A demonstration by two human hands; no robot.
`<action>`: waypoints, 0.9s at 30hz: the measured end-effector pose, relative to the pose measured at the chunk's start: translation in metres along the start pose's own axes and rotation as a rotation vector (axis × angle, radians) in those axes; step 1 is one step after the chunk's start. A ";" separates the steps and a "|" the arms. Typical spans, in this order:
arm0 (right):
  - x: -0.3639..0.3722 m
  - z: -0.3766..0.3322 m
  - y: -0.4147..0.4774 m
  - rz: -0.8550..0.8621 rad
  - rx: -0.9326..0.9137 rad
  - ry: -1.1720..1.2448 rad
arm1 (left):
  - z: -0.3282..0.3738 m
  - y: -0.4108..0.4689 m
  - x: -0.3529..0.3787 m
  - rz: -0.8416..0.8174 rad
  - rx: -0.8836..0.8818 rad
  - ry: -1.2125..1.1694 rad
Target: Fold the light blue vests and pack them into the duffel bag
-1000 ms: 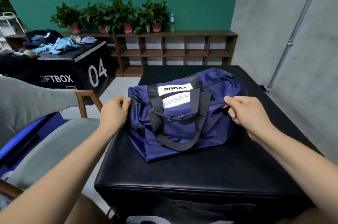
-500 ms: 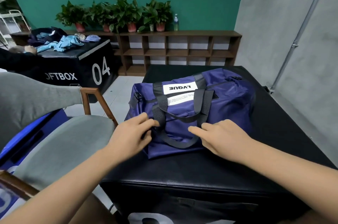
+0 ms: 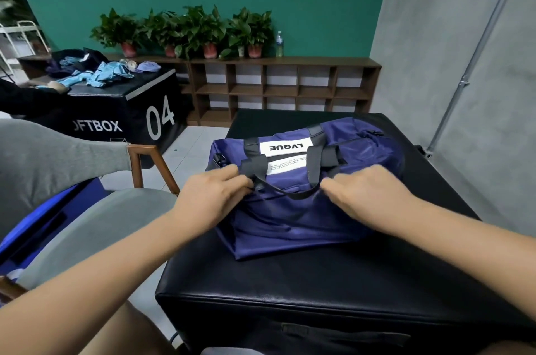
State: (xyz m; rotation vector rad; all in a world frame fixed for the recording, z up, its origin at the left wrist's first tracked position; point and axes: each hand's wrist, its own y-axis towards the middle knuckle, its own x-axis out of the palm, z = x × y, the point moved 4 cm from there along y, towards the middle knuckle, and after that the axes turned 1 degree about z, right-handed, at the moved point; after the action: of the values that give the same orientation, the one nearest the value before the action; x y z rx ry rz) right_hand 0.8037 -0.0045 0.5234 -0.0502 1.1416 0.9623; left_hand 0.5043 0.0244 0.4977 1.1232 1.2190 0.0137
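At frame centre, the navy nylon duffel bag [image 3: 304,221] lies on the black padded bench [image 3: 290,282], right hand [image 3: 368,195] flat atop, left hand [image 3: 214,198] grip at its webbing handle [image 3: 317,163] indeterminate; crumpled light blue vests [image 3: 111,74] upper left.

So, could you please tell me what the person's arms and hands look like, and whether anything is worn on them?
Both forearms are bare, with no sleeves in view. The left hand and the right hand wear no gloves, and no watch, ring or bracelet shows on the sides facing the camera.
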 end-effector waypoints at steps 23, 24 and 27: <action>-0.010 0.032 0.095 -0.016 0.695 0.603 | -0.098 0.041 0.009 -0.019 -0.842 -0.277; -0.011 0.013 0.087 -0.007 0.684 0.640 | -0.093 0.030 0.006 -0.010 -0.850 -0.290; -0.005 -0.054 0.064 -0.028 0.578 0.655 | -0.077 -0.002 0.004 0.004 -0.924 -0.338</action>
State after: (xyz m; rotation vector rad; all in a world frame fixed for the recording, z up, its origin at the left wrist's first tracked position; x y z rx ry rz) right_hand 0.7208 0.0054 0.5288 0.0934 1.9855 0.5625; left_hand 0.4481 0.0768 0.5007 0.2951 0.7527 0.3432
